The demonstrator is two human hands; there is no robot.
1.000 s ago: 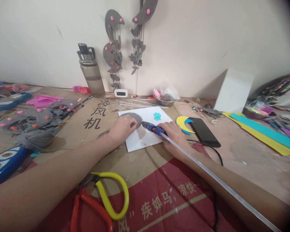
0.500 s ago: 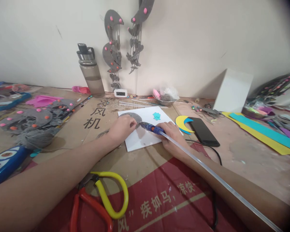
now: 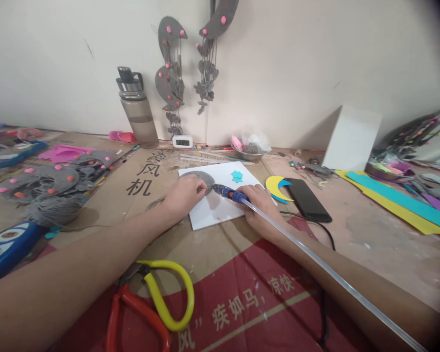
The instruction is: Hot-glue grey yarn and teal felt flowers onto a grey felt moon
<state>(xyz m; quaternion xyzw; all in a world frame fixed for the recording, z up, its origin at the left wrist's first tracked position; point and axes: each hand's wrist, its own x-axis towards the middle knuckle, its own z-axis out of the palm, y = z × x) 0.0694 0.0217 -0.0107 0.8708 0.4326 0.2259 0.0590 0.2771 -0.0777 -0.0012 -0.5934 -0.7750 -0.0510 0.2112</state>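
Note:
My right hand (image 3: 259, 209) is wrapped around a hot glue gun (image 3: 228, 193), and a long clear glue stick (image 3: 315, 266) runs back from it over my forearm. The gun's tip points left, close to my left fingertips. With its fingers pinched together, my left hand (image 3: 187, 194) rests over the edge of a grey felt piece (image 3: 204, 179); whatever is between the fingertips is too small to make out. That felt lies on a white board (image 3: 223, 212), where a turquoise flower-shaped cutout (image 3: 236, 176) also lies. Grey yarn (image 3: 154, 201) shows behind my left wrist.
Scissors (image 3: 172, 320) with red and yellow handles lie in front. Yellow and blue crescents (image 3: 276, 187) and a black phone (image 3: 310, 200) are on the right. A bottle (image 3: 141, 120), a small clock (image 3: 182, 142) and a bowl (image 3: 251, 155) stand along the wall, below hanging felt ornaments (image 3: 168, 88).
Both hands and the glue gun stay almost in the same place. The hanging felt ornament on the right has swung slightly.

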